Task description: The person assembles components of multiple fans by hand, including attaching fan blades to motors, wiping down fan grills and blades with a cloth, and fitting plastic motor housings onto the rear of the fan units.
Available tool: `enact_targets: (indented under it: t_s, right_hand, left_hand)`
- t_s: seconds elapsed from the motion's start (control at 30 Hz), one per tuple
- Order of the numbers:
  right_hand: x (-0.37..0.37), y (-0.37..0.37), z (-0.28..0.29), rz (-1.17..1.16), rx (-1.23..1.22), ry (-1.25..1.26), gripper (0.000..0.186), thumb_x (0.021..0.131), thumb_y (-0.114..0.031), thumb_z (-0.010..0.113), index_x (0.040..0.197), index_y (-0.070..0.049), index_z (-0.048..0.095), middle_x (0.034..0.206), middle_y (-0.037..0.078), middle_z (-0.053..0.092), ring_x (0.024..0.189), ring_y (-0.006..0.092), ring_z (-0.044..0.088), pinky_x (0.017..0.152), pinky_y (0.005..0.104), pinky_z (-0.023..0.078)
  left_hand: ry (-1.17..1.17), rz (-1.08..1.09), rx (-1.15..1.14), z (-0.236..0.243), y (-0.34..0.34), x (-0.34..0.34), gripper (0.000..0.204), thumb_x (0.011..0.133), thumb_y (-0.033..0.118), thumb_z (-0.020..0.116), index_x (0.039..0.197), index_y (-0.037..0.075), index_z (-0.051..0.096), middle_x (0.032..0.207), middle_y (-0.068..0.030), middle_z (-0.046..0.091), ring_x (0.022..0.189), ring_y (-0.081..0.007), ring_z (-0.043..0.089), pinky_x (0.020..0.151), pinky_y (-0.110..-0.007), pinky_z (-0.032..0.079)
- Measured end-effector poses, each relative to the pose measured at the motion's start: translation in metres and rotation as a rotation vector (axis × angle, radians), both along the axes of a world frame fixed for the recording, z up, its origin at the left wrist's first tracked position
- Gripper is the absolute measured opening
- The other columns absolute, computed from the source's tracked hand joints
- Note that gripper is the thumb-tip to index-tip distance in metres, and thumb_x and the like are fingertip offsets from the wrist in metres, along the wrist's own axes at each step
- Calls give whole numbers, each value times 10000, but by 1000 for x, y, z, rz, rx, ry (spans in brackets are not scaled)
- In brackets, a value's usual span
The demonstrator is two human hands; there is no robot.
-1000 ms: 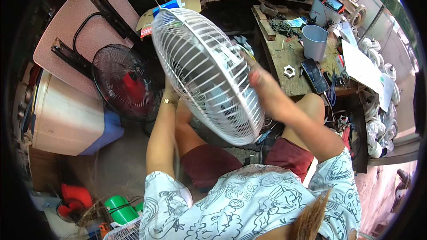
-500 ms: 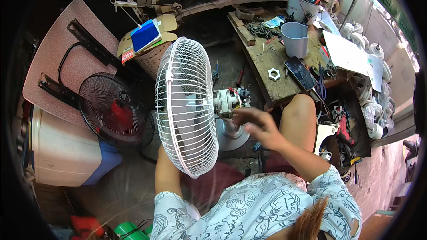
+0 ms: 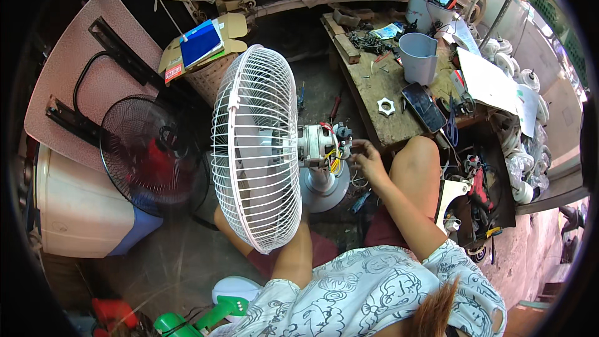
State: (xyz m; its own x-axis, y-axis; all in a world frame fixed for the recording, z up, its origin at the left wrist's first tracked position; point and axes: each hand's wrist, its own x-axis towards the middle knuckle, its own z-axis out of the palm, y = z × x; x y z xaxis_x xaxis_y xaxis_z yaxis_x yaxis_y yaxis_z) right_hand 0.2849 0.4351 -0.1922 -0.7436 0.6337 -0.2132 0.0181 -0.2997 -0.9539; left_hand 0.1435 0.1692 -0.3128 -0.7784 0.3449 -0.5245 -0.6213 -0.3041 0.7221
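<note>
A white desk fan stands in front of me with its round wire cage turned to the left. Behind the cage the bare motor shows, with a dark gearbox at its rear and yellow and red wires hanging under it. The grey stand base rests on the floor. My right hand is beside the gearbox and wires, fingers bent and apart; whether the fingertips touch is unclear. My left forearm reaches up behind the cage's lower edge, and the cage hides that hand.
A wooden workbench at the right holds a grey pitcher, a phone, a white knob and scissors. A black fan cage leans at the left by a cooler box. A green fan part lies low.
My right hand has moved slightly right, uncovering the motor's wires. The left forearm has shifted right under the cage. A green and white fan part has come into view below.
</note>
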Motion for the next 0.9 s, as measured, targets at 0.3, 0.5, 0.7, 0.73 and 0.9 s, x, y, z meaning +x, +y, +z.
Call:
enact_targets:
  t_s: [0.3, 0.5, 0.7, 0.73, 0.9]
  right_hand:
    - [13, -8, -10, 41, 203, -104, 287, 848, -12, 618, 1134, -34, 599, 1085, 65, 598, 792, 113, 578, 657, 261, 514]
    - [12, 40, 49, -311, 520, -29, 138, 873, -11, 597, 1010, 5, 596, 848, 37, 601, 758, 94, 541, 690, 267, 457]
    - [18, 228, 121, -1029, 1541, -279, 474, 755, -142, 737, 1187, -52, 563, 1217, 204, 520, 1017, 379, 576, 843, 440, 469]
    - [29, 250, 121, -1037, 1544, -291, 474, 755, -142, 737, 1187, -52, 563, 1217, 204, 520, 1017, 379, 576, 843, 440, 469]
    - [19, 264, 130, -523, 1146, -455, 306, 733, -75, 701, 1033, -65, 641, 1123, 205, 596, 1055, 384, 579, 879, 438, 461]
  left_hand:
    - [220, -592, -785, -48, -22, -12, 663, 905, 491, 540, 1413, 81, 425, 1349, -203, 526, 1233, -361, 518, 982, -445, 466]
    - [617, -1423, -1332, -92, 27, 30, 662, 904, 479, 551, 1416, 81, 421, 1350, -211, 523, 1235, -364, 516, 976, -442, 470]
    - [1017, -1581, -1087, 14, 80, 106, 650, 880, 454, 599, 1379, 63, 455, 1284, -229, 558, 1153, -385, 560, 950, -453, 478]
    - [1145, -1572, -982, 58, 87, 118, 639, 857, 437, 641, 1339, 45, 492, 1219, -242, 595, 1070, -405, 605, 926, -467, 483]
    - [967, -1355, -183, 175, 67, 131, 534, 882, 274, 658, 1338, 41, 504, 1269, -159, 580, 1073, -296, 622, 898, -402, 504]
